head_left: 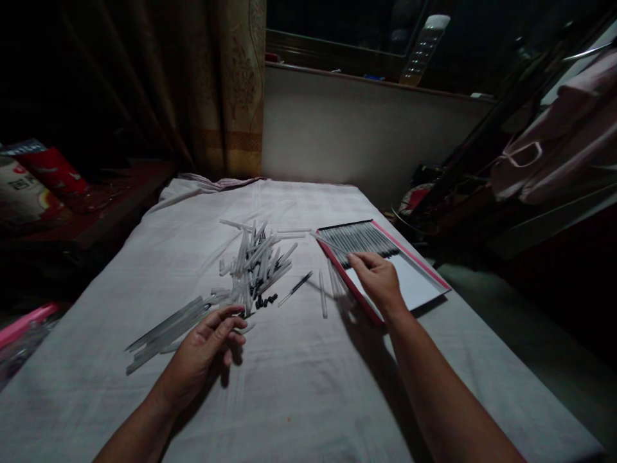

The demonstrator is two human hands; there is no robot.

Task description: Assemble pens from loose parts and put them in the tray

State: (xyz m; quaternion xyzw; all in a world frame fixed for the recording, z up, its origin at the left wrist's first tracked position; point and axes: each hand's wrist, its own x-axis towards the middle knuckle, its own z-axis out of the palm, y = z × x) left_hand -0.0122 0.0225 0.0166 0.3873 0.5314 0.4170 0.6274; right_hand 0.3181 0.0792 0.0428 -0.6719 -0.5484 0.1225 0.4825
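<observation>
My right hand (377,278) is closed in a pinch on a clear pen (332,243), over the left edge of a shallow box. That box (419,283) has pink-red sides, and a row of clear pens with dark ends (359,238) fills its far part. My left hand (212,341) has curled fingers beside a loose heap of clear pen tubes (255,260). Something small and dark shows at its fingertips, too unclear to name. Between the hands lie small black caps (266,301) and a thin pen refill (296,287).
More long tubes or refills (166,328) lie left of the heap. A few clear tubes (322,294) rest near the box. White cloth (289,399) covers the table. A bottle (424,51) stands on the sill behind, and a side table (120,199) holds packages at left.
</observation>
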